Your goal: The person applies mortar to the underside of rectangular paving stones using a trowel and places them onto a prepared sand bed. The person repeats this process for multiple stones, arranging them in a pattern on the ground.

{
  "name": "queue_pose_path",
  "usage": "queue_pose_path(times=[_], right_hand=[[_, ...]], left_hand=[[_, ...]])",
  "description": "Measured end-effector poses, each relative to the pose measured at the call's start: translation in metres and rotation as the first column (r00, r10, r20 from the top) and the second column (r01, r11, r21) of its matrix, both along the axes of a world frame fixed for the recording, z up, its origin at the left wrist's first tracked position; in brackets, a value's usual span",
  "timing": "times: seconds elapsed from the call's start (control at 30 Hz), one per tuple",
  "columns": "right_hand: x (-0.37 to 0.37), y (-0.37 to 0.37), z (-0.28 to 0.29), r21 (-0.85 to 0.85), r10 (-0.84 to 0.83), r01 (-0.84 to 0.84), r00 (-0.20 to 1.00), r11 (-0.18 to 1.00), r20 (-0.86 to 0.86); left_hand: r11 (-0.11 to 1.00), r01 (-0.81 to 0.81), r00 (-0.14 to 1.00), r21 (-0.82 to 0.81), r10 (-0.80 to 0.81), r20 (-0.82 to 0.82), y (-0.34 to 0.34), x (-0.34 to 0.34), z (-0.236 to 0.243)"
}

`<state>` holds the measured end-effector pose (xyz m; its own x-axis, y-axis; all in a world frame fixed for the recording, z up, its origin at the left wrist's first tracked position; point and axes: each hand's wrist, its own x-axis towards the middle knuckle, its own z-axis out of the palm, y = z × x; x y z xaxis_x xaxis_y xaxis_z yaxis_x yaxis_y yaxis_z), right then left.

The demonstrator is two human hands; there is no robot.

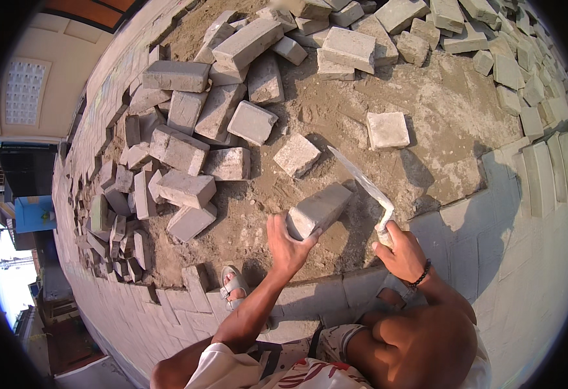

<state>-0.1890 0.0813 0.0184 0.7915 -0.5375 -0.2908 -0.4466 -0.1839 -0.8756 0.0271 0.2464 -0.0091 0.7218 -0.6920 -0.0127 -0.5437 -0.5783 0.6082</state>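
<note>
Grey rectangular concrete paving block (318, 209) held tilted over the sand bed (426, 117).
Left hand (288, 245) fingers grip it; right hand (401, 249) fingers closed on a flat-bladed metal trowel (362, 183). Edge paving laid; many loose blocks (187, 149) unlaid.

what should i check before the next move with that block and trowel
1. Left hand grips the grey paving block at its near end: ok.
2. Right hand holds the trowel by its handle: ok.
3. Trowel blade clear of the left hand's fingers: ok.
4. Sand bed level where the block goes: cannot tell.
5. Sandalled foot clear of the block: ok.
</note>
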Motion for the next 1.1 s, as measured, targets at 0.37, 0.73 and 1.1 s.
queue_pose_path(times=[0.37,0.73,1.1], right_hand=[[0.004,-0.008,-0.060,-0.221,0.288,-0.370,0.900,0.903,-0.328],[0.020,-0.007,-0.003,-0.171,0.451,-0.505,0.849,0.846,-0.276],[0.035,0.004,-0.002,-0.091,0.495,-0.518,0.847,0.851,-0.194]], left_hand=[[0.996,-0.023,1.000,-0.087,0.022,-0.015,0.020,-0.010,-0.007],[0.992,-0.042,0.999,-0.116,0.042,0.003,0.031,-0.011,-0.015],[0.986,-0.096,0.991,-0.137,0.082,-0.106,0.035,-0.008,-0.021]])
